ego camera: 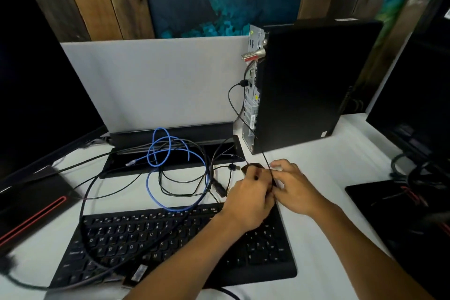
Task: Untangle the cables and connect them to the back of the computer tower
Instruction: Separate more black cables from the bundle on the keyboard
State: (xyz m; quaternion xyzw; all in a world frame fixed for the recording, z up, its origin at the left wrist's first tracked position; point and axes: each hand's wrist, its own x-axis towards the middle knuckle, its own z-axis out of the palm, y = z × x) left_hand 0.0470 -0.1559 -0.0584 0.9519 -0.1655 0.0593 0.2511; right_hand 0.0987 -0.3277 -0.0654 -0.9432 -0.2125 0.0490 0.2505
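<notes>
A black computer tower [304,85] stands upright at the back right, its metal rear panel [252,95] facing left. One thin black cable [233,107] is plugged into that panel and runs down to my hands. My left hand [248,200] and my right hand [295,187] meet just above the keyboard's right end, both pinching this thin black cable. A black mouse [250,167] lies partly hidden behind my left hand. A tangle of black cables [185,187] and a looped blue network cable [158,151] lies on the white desk to the left of my hands.
A black keyboard [151,238] lies in front with a thick black cable [84,234] across it. A monitor [36,85] stands at the left, another monitor [418,95] at the right. An open black cable tray [136,139] sits by the grey divider [155,80].
</notes>
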